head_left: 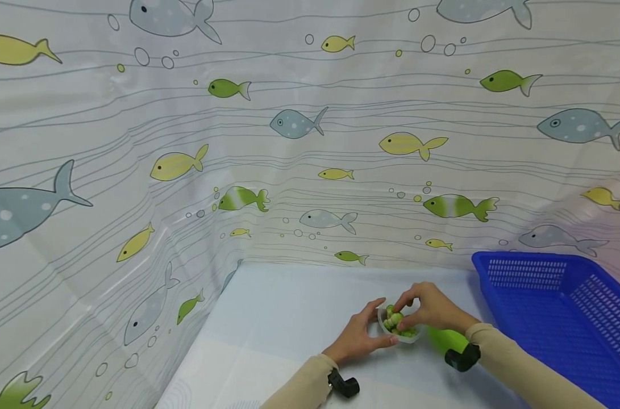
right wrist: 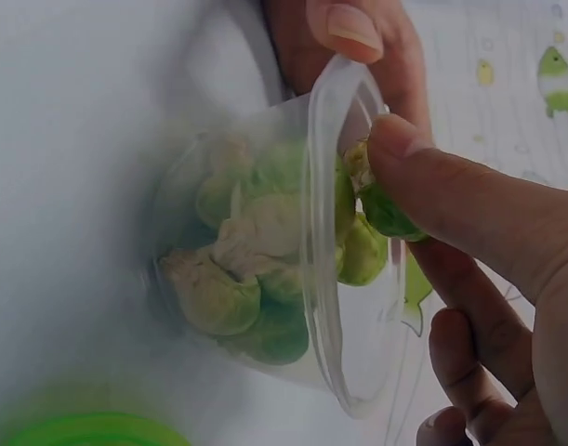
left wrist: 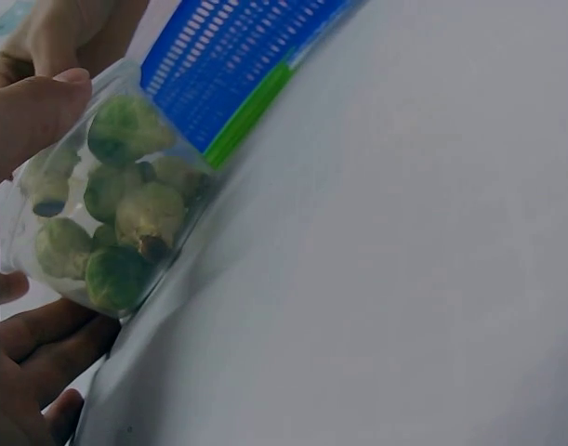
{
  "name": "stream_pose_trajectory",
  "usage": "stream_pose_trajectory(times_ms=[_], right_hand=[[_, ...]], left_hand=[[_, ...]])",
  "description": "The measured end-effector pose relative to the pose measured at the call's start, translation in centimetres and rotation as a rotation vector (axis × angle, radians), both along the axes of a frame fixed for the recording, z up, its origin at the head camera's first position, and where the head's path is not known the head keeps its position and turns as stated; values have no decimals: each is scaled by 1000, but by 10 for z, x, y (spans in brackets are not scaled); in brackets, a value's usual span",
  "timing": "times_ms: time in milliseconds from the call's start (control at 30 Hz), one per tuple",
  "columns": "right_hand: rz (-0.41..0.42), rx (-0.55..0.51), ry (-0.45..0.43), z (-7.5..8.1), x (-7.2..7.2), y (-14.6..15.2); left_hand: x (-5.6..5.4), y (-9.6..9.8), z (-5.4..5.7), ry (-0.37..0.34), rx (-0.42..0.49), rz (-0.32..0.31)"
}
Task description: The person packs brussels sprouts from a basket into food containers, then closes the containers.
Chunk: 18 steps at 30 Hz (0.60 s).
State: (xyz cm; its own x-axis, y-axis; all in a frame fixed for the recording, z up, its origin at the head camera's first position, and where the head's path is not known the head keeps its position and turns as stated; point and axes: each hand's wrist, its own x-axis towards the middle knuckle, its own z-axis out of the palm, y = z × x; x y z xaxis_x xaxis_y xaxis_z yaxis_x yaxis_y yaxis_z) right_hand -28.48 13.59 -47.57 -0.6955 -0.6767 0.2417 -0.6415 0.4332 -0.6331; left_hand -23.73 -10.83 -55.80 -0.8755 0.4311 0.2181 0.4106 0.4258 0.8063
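Observation:
A clear plastic container (right wrist: 321,269) of Brussels sprouts (left wrist: 149,214) stands on the white table. My left hand (head_left: 354,339) grips its sides, with the thumb on the near side and the fingers on the far side. Over the open top, my right hand (head_left: 435,308) pinches one Brussels sprout (right wrist: 388,212) between thumb and fingers, at the level of the rim. Several more sprouts show through the wall below it. Just right of the container lies a bright green lid (head_left: 446,339), partly hidden under the right wrist.
At the right a large blue plastic basket (head_left: 524,262) with slotted sides stands beside the right forearm. Behind and to the left hangs a white sheet (head_left: 289,187) printed with fish. The white tabletop (head_left: 279,301) stretches left of the hands.

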Motion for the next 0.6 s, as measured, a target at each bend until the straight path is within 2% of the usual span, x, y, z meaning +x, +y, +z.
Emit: stream_pose_trajectory(times_ms=[233,600], right_hand=[[39,17,70,-7,0,-7],[36,38,86,-9,2,-11]], left_hand=[[-2,-1,-2,2,3,-11],[0,0,-1,16,11,-13]])
